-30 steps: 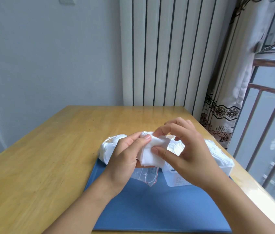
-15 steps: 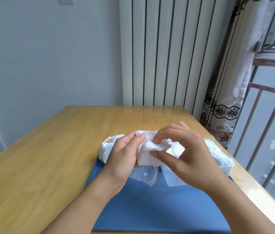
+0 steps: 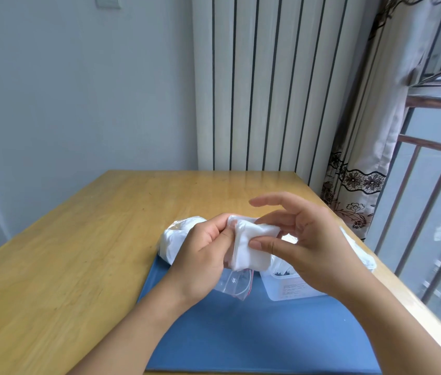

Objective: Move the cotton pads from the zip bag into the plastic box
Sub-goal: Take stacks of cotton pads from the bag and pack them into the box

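The person's left hand is curled around a small stack of white cotton pads, gripping it from the 9 o'clock side, with the open mouth of the clear zip bag hanging below the palm toward 6 o'clock. The bag's red seal line shows at its lower edge, just above the blue mat. The right hand comes in from 3 o'clock: its thumb presses on the front face of the top pad, while the index finger is stretched out above at 12 o'clock, not touching anything, and the middle fingers reach behind the stack's upper edge. Whether those fingers actually clamp the pad from behind cannot be told, though thumb and fingers appear to pinch it.

The stack is held up in the air between the two hands, above the bag and just to the 9 o'clock side of the plastic box. The box, translucent white with a printed label on its near wall, stands on the mat under the right hand; white pads show inside it behind the wrist. A bulging white pack lies at 10 o'clock from the hands, partly on the mat's far corner and partly on the wooden desk.

Behind the desk at 12 o'clock stands a white ribbed radiator; a patterned curtain hangs at 2 o'clock beside a window railing.
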{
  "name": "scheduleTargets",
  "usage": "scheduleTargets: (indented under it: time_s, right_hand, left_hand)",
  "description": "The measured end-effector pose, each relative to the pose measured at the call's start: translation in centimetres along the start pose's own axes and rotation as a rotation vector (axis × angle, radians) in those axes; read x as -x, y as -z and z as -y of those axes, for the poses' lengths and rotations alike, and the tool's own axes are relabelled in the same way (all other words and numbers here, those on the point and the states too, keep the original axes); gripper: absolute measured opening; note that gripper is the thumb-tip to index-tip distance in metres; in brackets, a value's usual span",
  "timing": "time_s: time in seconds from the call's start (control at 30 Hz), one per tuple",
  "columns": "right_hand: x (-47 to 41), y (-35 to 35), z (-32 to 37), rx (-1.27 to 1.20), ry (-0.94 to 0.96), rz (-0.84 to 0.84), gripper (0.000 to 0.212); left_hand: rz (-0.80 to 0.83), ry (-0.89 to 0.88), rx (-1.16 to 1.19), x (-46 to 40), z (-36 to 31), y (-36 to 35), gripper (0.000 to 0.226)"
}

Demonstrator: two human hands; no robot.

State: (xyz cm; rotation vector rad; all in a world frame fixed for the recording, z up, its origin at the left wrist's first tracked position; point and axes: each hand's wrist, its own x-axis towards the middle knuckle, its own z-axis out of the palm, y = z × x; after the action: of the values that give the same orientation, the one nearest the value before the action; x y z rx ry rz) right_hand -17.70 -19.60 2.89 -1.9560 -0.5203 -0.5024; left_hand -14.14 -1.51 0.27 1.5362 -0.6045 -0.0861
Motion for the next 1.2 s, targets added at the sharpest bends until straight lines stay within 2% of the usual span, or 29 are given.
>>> scheduleTargets:
  time_s: [0.13,0.27,0.37,0.47,0.57,0.67,0.77,0.83,0.97,1.03,1.2]
  right_hand:
    - [-0.1,0.0,0.0,-0.032,-0.042,-0.026,0.065]
    - [-0.2,0.0,-0.2,-0.043,-0.049,-0.08,0.071]
    - [-0.3,-0.2,-0.5,-0.042,-0.054,-0.153,0.071]
    - [0.0,-1.0,-0.8,-0.07,-0.052,-0.201,0.061]
    - [0.4,-1.8,-0.3,-0.213,-0.069,-0.131,0.048]
    - [1.1,-2.7,0.3,-0.275,-0.115,0.003,0.049]
    - [1.4,-3.7,0.0,-0.139,-0.106,0.053,0.068]
    - [1.3,-3.8,-0.2,-0.131,-0.117,0.051,0.073]
    - [1.0,-3.5,0.3,-0.006,0.001,-0.09,0.059]
    - [1.0,-3.0,0.5,0.153,0.085,-0.114,0.057]
    - [1.1,-2.5,-0.2,0.387,0.042,0.148,0.083]
  left_hand:
    - [0.001,0.014,0.04,0.1,-0.2,0.0,0.036]
    - [0.014,0.013,0.093,0.1,-0.3,-0.1,0.045]
    - [0.012,-0.004,0.1,0.2,-0.4,-0.2,0.049]
    - [0.014,-0.021,0.069,0.1,-0.2,-0.2,0.039]
    - [0.052,0.03,0.178,0.2,-0.4,-0.5,0.035]
    - [0.141,0.078,0.263,0.6,-0.4,-1.0,0.041]
    - [0.198,0.108,0.3,1.0,-0.1,-1.5,0.042]
    - [0.19,0.104,0.301,1.1,-0.1,-1.9,0.037]
    - [0.091,0.031,0.129,0.8,0.5,-2.0,0.035]
    - [0.067,-0.034,-0.005,0.6,1.2,-1.7,0.047]
    - [0.04,-0.13,-0.093,0.6,1.4,-1.6,0.055]
